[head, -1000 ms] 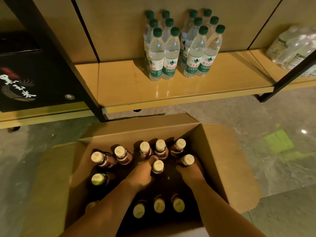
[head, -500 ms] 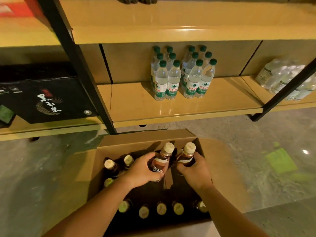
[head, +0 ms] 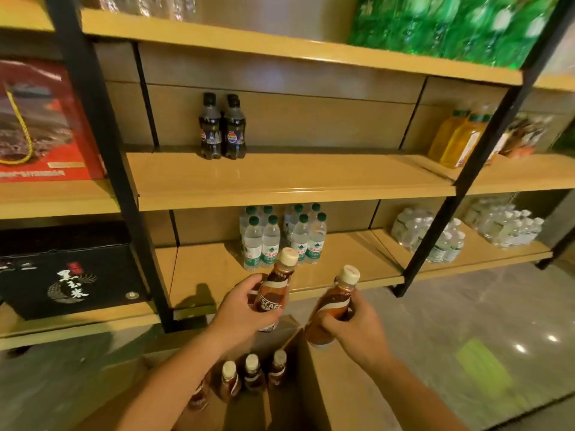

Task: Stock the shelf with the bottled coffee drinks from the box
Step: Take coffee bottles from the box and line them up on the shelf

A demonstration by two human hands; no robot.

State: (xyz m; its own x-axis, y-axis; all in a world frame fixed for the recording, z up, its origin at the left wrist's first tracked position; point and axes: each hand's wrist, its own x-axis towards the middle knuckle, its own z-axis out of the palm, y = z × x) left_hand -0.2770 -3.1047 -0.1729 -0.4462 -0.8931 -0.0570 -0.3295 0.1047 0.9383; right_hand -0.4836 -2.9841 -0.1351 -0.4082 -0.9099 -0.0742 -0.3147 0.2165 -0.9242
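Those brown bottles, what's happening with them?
A person is stocking shelves. The left hand holds one coffee bottle and the right hand holds another, both lifted above the open cardboard box on the floor. More bottles stand in the box.

both hands [head: 245, 309] and forearms bare, no sleeves, rings or watch visible.

We log a tan shelving unit [head: 289, 188] — middle shelf: dark cola bottles [head: 222, 129]; lowest shelf: green-capped water bottles [head: 281, 237]. Grey floor [head: 466, 321] — one open cardboard box [head: 336, 390].
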